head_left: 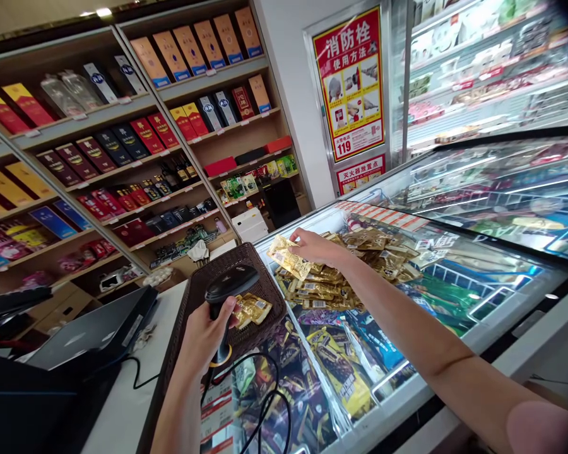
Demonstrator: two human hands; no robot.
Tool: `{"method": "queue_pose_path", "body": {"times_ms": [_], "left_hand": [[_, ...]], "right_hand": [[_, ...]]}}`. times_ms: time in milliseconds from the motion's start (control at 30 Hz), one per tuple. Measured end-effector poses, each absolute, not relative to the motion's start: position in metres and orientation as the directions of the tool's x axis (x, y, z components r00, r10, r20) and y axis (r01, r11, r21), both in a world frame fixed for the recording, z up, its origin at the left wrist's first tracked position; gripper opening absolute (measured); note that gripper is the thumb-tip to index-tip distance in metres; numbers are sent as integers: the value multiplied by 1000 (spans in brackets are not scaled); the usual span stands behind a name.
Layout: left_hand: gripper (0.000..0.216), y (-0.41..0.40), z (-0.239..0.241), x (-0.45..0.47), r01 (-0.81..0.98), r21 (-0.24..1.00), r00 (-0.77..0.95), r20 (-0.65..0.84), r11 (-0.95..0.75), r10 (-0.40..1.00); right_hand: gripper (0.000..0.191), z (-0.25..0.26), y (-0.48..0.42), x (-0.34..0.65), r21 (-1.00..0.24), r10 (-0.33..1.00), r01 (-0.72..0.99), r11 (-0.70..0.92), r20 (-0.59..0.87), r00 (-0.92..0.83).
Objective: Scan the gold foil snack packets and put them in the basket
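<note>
My left hand [207, 328] is wrapped around the handle of a black barcode scanner [231, 282], whose head points right above a dark brown wicker basket [271, 277]. A few gold packets [255, 309] show in the basket just beyond my left thumb. Between the thumb and fingers of my right hand [313, 246] is a gold snack packet [286, 256], raised at the left edge of a heap of similar gold packets [331, 287]. The heap lies on the glass top of a chest freezer [454, 372]. The scanner's black cable [288, 403] loops below my left hand.
Ice-cream packages [343, 369] fill the freezer beneath the glass. On the left stands a counter [123, 403] with a dark-framed screen device [94, 331]. Shelves of boxed goods [142, 135] line the back wall, beside a red fire-hydrant poster [350, 82].
</note>
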State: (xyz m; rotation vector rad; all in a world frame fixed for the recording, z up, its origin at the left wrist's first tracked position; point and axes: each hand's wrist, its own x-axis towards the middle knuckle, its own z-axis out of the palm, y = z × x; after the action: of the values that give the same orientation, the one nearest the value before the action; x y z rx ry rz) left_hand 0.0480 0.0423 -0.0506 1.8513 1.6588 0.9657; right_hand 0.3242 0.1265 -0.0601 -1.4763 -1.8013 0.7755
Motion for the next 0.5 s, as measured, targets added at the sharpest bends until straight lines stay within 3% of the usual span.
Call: {"method": "queue_pose_path", "body": {"times_ms": [333, 500], "left_hand": [[56, 42, -51, 51, 595, 793, -26, 179, -129, 983], [59, 45, -49, 49, 566, 821, -73, 140, -74, 987]], "right_hand": [[26, -64, 137, 342, -744, 980, 643, 180, 194, -50], [32, -71, 157, 380, -607, 964, 794, 3, 213, 160]]}}
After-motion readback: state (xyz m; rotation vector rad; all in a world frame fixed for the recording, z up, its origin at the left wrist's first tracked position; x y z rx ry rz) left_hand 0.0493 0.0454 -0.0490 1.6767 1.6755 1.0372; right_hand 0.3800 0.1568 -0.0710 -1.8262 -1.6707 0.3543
